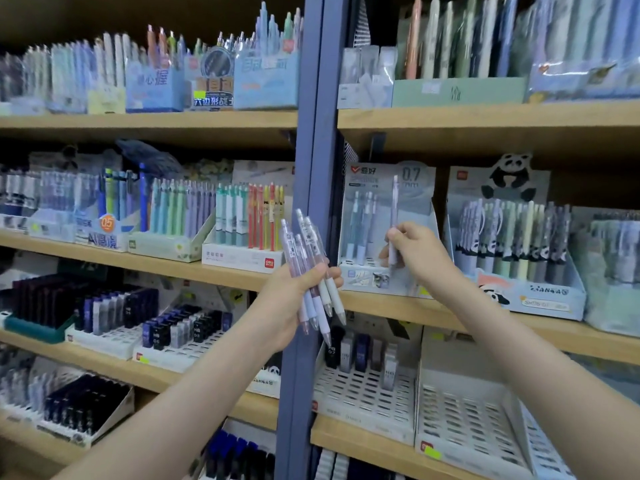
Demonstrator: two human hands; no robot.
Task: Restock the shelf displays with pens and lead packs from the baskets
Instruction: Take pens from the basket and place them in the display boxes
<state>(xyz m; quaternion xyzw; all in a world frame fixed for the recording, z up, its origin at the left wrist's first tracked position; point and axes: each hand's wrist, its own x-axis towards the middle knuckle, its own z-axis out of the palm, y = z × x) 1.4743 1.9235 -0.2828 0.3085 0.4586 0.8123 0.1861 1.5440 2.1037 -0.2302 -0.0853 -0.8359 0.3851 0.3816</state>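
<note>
Left hand (pixel 291 299) grasps pen bunch (pixel 313 271), tips down-right, caps up-left. Right hand (pixel 417 252) pinches single pen (pixel 394 220) upright, tip down, over 0.7 display box (pixel 384 282) front-right corner.

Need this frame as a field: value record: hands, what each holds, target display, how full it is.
left hand: grips a bundle of pens, tips down
right hand: pinches a single pen, upright, in front of the target's backboard
target: 0.7 mm display box, just right of the blue post
fill: stocked pens only at its left; the rest looks empty
neighbour: panda display box to its right, well stocked
</note>
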